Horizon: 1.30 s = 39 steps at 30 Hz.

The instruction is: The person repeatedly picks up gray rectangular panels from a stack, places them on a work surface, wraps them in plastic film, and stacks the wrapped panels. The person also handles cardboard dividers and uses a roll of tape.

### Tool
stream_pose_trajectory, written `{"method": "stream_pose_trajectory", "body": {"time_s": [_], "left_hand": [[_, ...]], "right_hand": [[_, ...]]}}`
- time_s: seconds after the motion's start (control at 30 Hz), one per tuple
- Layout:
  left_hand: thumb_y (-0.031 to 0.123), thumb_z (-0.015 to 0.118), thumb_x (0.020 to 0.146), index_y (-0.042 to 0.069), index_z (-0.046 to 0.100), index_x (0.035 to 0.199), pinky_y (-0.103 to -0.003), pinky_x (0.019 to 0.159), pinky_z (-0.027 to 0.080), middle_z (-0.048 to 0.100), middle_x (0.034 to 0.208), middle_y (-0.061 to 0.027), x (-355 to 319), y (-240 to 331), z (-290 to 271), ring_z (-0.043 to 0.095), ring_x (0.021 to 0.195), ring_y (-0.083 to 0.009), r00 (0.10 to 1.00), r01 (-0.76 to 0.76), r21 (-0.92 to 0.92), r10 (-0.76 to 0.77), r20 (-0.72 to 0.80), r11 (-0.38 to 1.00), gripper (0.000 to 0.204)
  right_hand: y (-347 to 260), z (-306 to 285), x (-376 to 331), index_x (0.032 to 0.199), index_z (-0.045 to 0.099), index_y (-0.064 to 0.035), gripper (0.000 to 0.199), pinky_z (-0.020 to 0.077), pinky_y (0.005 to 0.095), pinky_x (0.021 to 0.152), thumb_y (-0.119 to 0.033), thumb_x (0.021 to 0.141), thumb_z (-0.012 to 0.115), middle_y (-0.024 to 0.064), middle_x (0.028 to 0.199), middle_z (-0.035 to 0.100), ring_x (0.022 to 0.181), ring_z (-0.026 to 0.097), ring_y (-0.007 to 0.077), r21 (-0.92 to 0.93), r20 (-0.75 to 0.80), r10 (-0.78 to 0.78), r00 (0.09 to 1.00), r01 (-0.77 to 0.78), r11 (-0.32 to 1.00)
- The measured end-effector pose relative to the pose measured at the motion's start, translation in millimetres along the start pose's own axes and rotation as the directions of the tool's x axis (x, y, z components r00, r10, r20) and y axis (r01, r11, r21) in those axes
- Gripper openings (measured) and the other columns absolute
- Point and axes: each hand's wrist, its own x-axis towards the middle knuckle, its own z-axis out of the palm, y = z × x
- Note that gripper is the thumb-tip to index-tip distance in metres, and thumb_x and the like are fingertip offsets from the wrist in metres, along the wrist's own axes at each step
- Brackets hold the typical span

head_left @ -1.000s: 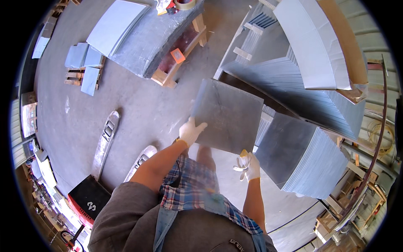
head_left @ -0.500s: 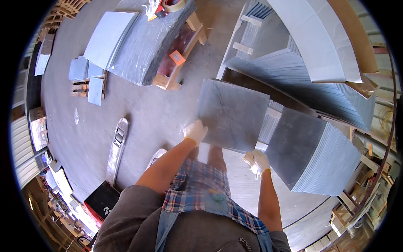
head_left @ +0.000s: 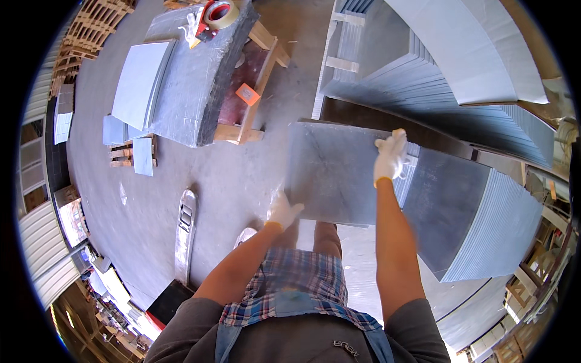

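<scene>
A flat grey rectangular panel [head_left: 339, 172] lies in front of me, its surface dusty and faintly streaked. At its near left corner is my left hand [head_left: 283, 210], in a white glove. The thumb points toward the panel and the other fingers, slightly blurred, stand apart from it along the left edge. My right hand [head_left: 392, 156], gloved too, reaches over the panel's right edge near the far corner, thumb apart and fingers extended. A second stack of grey panels [head_left: 448, 199] stands directly to the right, with a strip of thin layered edges [head_left: 404, 189] between.
Taller panel stacks [head_left: 387, 91] stand at the far right under white sheeting [head_left: 472, 48]. A wrapped slab [head_left: 187, 78] on a wooden frame [head_left: 242, 130] carries a tape dispenser [head_left: 218, 17]. Metal forks [head_left: 185, 236] lie on the floor at left, near a small pallet [head_left: 124, 154].
My right hand has moved from the panel's near right corner up to its far right side, its arm now stretched forward. My left hand stays at the near left corner. The view has shifted slightly.
</scene>
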Motion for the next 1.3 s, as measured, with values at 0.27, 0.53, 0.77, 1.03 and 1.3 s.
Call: {"method": "stream_pose_trajectory", "body": {"time_s": [0.27,0.53,0.77,1.03,1.3], "left_hand": [[0.041,0.075,0.084,-0.003,0.048,0.135,-0.051,0.100,0.047,0.064,0.125,-0.0291,-5,3,-10,0.060,0.119,-0.0454,1.000,0.003,-0.104,-0.003,0.001,0.995,0.073],[0.039,0.073,0.086,-0.005,0.047,0.135,-0.050,0.099,0.047,0.063,0.124,-0.0291,6,-15,6,0.060,0.119,-0.0444,0.997,-0.065,-0.122,0.060,-0.041,0.990,0.071],[0.039,0.073,0.083,-0.002,0.051,0.133,-0.051,0.099,0.048,0.065,0.122,-0.0290,-2,-4,-9,0.061,0.116,-0.0461,0.999,-0.035,-0.219,0.036,0.000,0.975,0.068],[0.034,0.078,0.082,0.000,0.054,0.128,-0.047,0.094,0.051,0.068,0.115,-0.0263,21,-45,20,0.065,0.110,-0.0422,0.985,-0.174,-0.314,0.169,-0.043,0.933,0.062],[0.038,0.073,0.083,0.000,0.053,0.137,-0.047,0.101,0.049,0.062,0.130,-0.0285,-17,-83,-23,0.059,0.124,-0.0410,0.954,0.137,-0.101,-0.104,0.280,0.985,0.068]], "right_hand": [[-132,70,-111,0.136,0.047,-0.0150,0.057,0.0275,0.0536,0.110,-0.030,0.086,0.070,0.0096,0.129,0.048,0.128,0.040,0.0328,-0.142,0.094,-0.619,0.780,0.626,0.767],[-88,59,-151,0.117,0.063,-0.0151,0.038,0.0328,0.0539,0.112,-0.030,0.083,0.065,0.0064,0.116,0.056,0.120,0.050,0.0294,-0.008,0.264,-0.933,0.246,0.967,0.253],[-42,12,-52,0.130,0.052,-0.0114,0.038,0.0321,0.0579,0.106,-0.032,0.098,0.054,0.0146,0.127,0.049,0.123,0.044,0.0382,-0.422,-0.032,-0.588,0.808,0.522,0.741],[-31,47,-211,0.120,0.059,-0.0188,0.034,0.0336,0.0578,0.102,-0.035,0.091,0.061,0.0043,0.112,0.056,0.116,0.049,0.0298,-0.100,0.408,-0.887,0.217,0.976,0.193],[30,-16,-99,0.132,0.052,-0.0142,0.038,0.0344,0.0506,0.104,-0.029,0.098,0.055,0.0098,0.121,0.050,0.120,0.045,0.0323,-0.373,0.101,-0.684,0.722,0.665,0.647]]}}
